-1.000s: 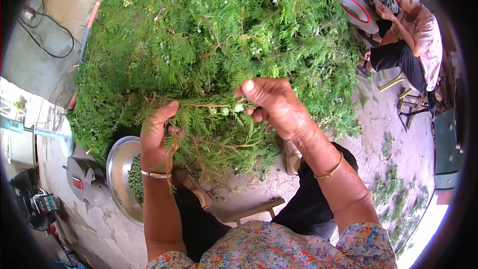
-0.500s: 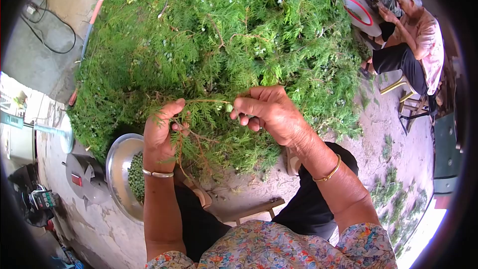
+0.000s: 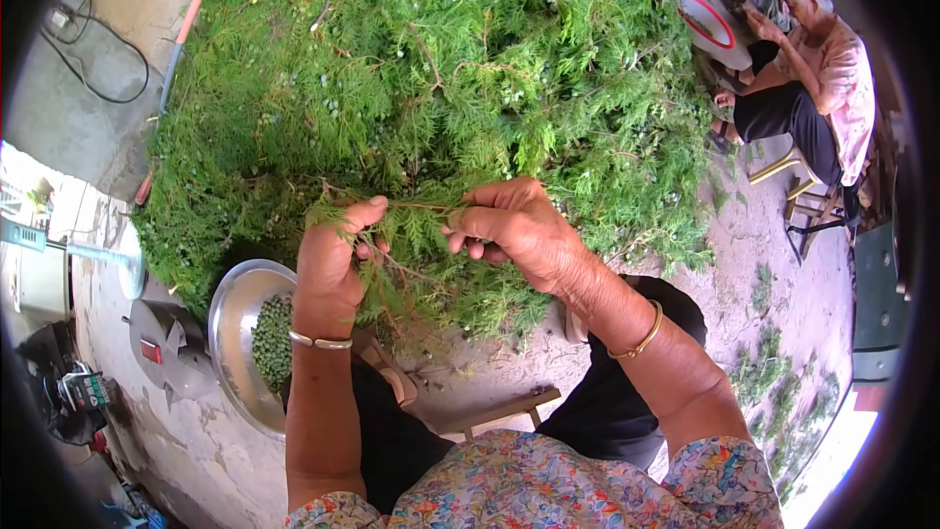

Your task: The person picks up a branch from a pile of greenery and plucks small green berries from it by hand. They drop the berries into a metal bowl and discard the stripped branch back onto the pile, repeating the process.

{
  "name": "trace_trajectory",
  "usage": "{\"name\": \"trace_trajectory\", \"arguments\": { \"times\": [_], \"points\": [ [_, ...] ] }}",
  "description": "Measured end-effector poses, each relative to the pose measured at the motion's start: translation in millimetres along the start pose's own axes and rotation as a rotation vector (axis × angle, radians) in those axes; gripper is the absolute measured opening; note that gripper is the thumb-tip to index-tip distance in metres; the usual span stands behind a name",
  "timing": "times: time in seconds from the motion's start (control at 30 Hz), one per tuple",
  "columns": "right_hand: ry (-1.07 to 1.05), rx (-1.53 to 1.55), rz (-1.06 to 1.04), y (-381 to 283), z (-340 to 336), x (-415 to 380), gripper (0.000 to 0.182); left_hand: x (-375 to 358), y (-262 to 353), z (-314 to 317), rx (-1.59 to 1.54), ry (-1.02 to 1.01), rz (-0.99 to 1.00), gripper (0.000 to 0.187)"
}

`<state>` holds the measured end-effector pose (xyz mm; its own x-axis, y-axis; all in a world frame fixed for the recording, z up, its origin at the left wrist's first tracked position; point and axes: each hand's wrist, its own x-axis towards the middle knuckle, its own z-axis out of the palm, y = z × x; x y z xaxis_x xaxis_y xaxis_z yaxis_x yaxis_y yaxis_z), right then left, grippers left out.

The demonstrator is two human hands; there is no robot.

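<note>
My left hand [image 3: 336,253] is closed around a leafy conifer sprig [image 3: 416,205], whose thin stem stretches across to my right hand [image 3: 519,233]. The thumb and forefinger of my right hand are pinched at the sprig's far end, where a small green berry-like cone [image 3: 454,219] is partly covered by the fingertips. Just left of my left forearm, a metal bowl [image 3: 227,306] holds a heap of small green cones [image 3: 273,341]. Both hands are above the near edge of a large pile of cut conifer branches [image 3: 392,69].
At the upper right, another person [image 3: 822,78] sits on a chair beside a red-rimmed basin [image 3: 727,34]. A grey metal object [image 3: 166,343] stands left of the bowl. A long-handled tool [image 3: 179,44] lies along the pile's left side. Loose sprigs [image 3: 778,382] lie on the floor at right.
My left hand has shifted slightly right and my right hand slightly left, so they are closer together. The cone at my right fingertips is now more covered. The metal bowl has not moved.
</note>
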<state>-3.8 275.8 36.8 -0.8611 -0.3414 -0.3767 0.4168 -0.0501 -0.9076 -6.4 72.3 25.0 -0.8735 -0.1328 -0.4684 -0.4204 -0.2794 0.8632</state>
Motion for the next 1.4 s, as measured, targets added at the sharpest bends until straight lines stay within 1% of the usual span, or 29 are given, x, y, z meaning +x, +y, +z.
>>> {"name": "trace_trajectory", "arguments": {
  "times": [0.07, 0.13, 0.17, 0.23, 0.37, 0.43, 0.47, 0.53, 0.57, 0.63, 0.67, 0.73, 0.77, 0.8, 0.83, 0.9, 0.93, 1.0, 1.03, 1.1, 1.13, 1.17, 1.23, 1.27, 1.3, 1.37, 1.4],
  "points": [
    [-0.012, -0.04, 0.026, 1, 0, 0, 0.018, 0, 1, 2, 0.006, 0.009, 0.013, 0.016],
    [-0.164, -0.178, 0.054, 5, -2, 2, 0.024, -2, 3, 5, -0.002, 0.063, 0.047, 0.016],
    [-0.164, -0.178, 0.054, 6, -1, 1, 0.024, 0, 4, 3, -0.002, 0.063, 0.047, 0.016],
    [-0.221, -0.281, 0.043, 7, 0, -1, 0.022, 5, 4, -2, 0.01, 0.058, 0.092, 0.015],
    [-0.254, -0.254, 0.036, 8, -6, 1, 0.023, 1, 3, 1, 0.033, 0.093, 0.114, 0.012],
    [-0.323, -0.221, 0.046, 3, -10, -4, 0.024, 3, 0, 1, -0.021, 0.145, 0.208, 0.016],
    [-0.326, -0.221, 0.042, 2, -13, -7, 0.024, 8, 2, -3, -0.019, 0.148, 0.213, 0.016],
    [-0.271, -0.07, 0.058, -2, -21, -15, 0.023, 21, 12, -24, -0.303, 0.306, 0.095, 0.016],
    [-0.214, -0.059, 0.04, -9, -24, -22, 0.022, 27, 13, -41, -0.308, 0.319, 0.113, 0.016],
    [0.021, 0.102, -0.058, -9, -23, -25, 0.021, 40, 16, -65, -0.583, -0.027, 0.099, 0.016],
    [0.008, 0.089, -0.073, -8, -25, -24, 0.021, 37, 19, -64, -0.639, -0.079, 0.127, 0.015],
    [0.088, 0.23, -0.078, -6, -27, -23, 0.021, 31, 22, -65, -0.665, -0.096, 0.153, 0.015],
    [0.082, 0.218, -0.084, -8, -24, -25, 0.021, 27, 24, -63, -0.681, -0.11, 0.157, 0.015],
    [0.073, 0.267, -0.098, -9, -21, -26, 0.021, 25, 24, -56, -0.707, 0.026, 0.189, 0.015],
    [0.067, 0.316, -0.109, -10, -19, -28, 0.02, 24, 23, -61, -0.72, 0.027, 0.193, 0.015],
    [0.059, 0.293, -0.117, -3, -17, -26, 0.02, 27, 20, -72, -0.639, -0.193, 0.153, 0.015],
    [0.049, 0.301, -0.118, 0, -15, -25, 0.02, 27, 19, -73, -0.649, -0.198, 0.155, 0.015],
    [0.038, 0.33, -0.118, 0, -9, -24, 0.019, 27, 18, -75, -0.612, -0.285, 0.174, 0.016],
    [0.041, 0.325, -0.116, 2, -7, -22, 0.019, 27, 18, -76, -0.618, -0.288, 0.172, 0.016],
    [0.13, 0.438, -0.077, 7, -3, -17, 0.017, 29, 15, -75, -0.589, -0.207, 0.178, 0.017],
    [0.158, 0.483, -0.03, 7, -1, -16, 0.014, 28, 14, -74, -0.595, -0.209, 0.17, 0.017],
    [0.162, 0.479, -0.027, 10, -5, -15, 0.014, 25, 16, -73, -0.58, -0.236, 0.147, 0.018],
    [0.064, 0.398, 0.009, 21, -13, -9, 0.015, 22, 18, -74, -0.567, -0.256, 0.124, 0.019],
    [0.054, 0.384, -0.027, 25, -12, -5, 0.02, 21, 18, -74, -0.569, -0.296, 0.123, 0.018],
    [0.049, 0.38, -0.025, 26, -12, -3, 0.02, 21, 19, -74, -0.571, -0.336, 0.124, 0.018],
    [0.073, 0.659, -0.008, 28, -13, -2, 0.026, 24, 19, -79, -0.576, -0.331, 0.104, 0.017],
    [0.094, 0.698, 0.011, 25, -15, 0, 0.031, 25, 17, -79, -0.578, -0.336, 0.08, 0.017]
  ]
}}
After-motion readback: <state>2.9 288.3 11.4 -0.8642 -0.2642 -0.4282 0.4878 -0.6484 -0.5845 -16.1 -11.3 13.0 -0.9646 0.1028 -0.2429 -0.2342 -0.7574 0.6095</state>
